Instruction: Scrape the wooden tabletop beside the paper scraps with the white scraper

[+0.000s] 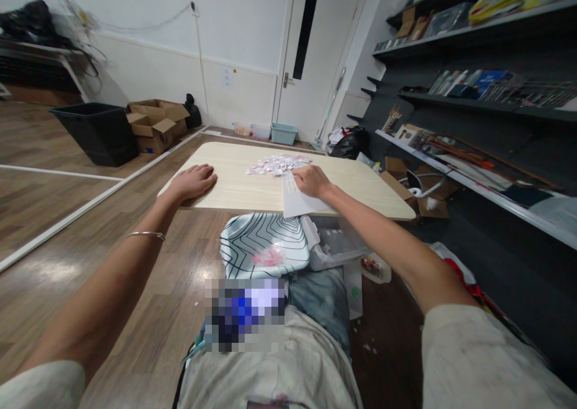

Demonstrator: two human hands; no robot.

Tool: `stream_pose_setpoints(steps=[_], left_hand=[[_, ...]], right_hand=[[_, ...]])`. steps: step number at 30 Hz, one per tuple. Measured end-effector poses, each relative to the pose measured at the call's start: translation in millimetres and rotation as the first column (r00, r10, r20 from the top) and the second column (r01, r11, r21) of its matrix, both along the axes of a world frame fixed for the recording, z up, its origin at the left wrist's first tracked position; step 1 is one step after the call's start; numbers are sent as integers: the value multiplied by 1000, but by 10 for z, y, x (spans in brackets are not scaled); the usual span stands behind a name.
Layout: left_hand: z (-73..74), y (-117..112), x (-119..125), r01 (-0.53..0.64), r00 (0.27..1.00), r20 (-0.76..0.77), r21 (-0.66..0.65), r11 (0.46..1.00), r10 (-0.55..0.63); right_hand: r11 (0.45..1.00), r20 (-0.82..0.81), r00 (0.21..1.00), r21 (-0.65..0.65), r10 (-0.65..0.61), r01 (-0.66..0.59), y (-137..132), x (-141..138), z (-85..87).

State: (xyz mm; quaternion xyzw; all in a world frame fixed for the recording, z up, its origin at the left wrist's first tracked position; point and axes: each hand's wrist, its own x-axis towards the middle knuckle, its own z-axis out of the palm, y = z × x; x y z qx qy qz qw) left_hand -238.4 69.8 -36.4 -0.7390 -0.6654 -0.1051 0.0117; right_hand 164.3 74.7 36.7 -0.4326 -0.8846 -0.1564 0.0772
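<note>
My left hand rests palm down at the left side of the pale table, its fingers stretched out and holding nothing. Over the far end of a white paper sheet my right hand is closed like a fist; what its fingers hold is hidden. The sheet reaches the table's near edge, with small pale marks or bits at its upper left. Just beyond lies a heap of small white and pink pieces. A white tray with black lines sits below the table edge, holding a blurred pinkish-white bunch.
Right of the tray stands a clear plastic bin, with a small dish of colourful bits on the floor. Dark shelves line the right wall. A black bin and cardboard boxes stand at left; a door is behind.
</note>
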Motion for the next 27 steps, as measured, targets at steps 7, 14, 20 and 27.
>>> stream_pose_setpoints(steps=[7, 14, 20, 27], left_hand=[[-4, -8, 4, -24, 1000, 4, 6, 1000, 24], [-18, 1, -6, -14, 1000, 14, 2, 1000, 14], [-18, 29, -32, 13, 1000, -8, -19, 1000, -13], [-73, 37, -33, -2, 999, 47, 29, 1000, 1]], right_hand=[[960, -81, 957, -17, -280, 279, 141, 356, -70], [849, -112, 842, -106, -528, 518, 139, 663, -122], [717, -180, 694, -161, -697, 678, 161, 836, -160], [673, -194, 645, -209, -740, 709, 136, 803, -188]])
